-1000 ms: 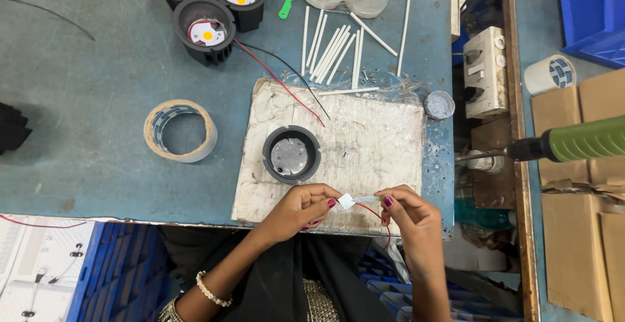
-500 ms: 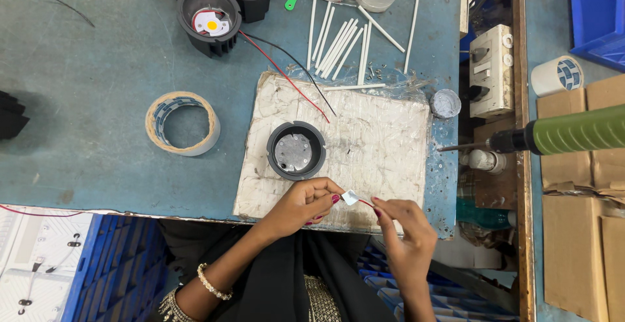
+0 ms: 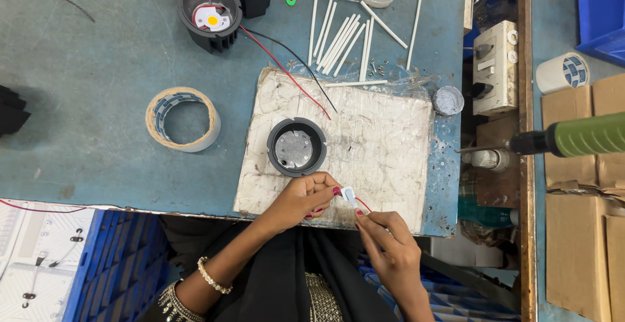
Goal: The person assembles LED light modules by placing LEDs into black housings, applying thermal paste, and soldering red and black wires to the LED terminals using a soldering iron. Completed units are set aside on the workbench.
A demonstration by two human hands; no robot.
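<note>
While my left hand [image 3: 303, 199] curls over the near edge of the white work mat [image 3: 384, 140], its thumb and forefinger pinch a small white square part [image 3: 348, 195] at the fingertips. I see the part sitting just past those fingertips, between my two hands, low over the mat's front edge. My right hand [image 3: 387, 247] comes up from below, its fingers closed narrowly on a thin red wire [image 3: 364, 205] that runs up to the part; whether it also touches the part itself I cannot tell. Just beyond my left hand, a round black housing [image 3: 296, 147] stands open-side up on the mat, apart from the part. To the left a roll of tape [image 3: 183, 119] lies flat on the blue table [image 3: 91, 81]. Farther off, white tubes [image 3: 342, 35] lie scattered, and three more black housings [image 3: 209, 14] with yellow centres stand at the far edge. A green power driver [image 3: 579, 136] lies at the right.
</note>
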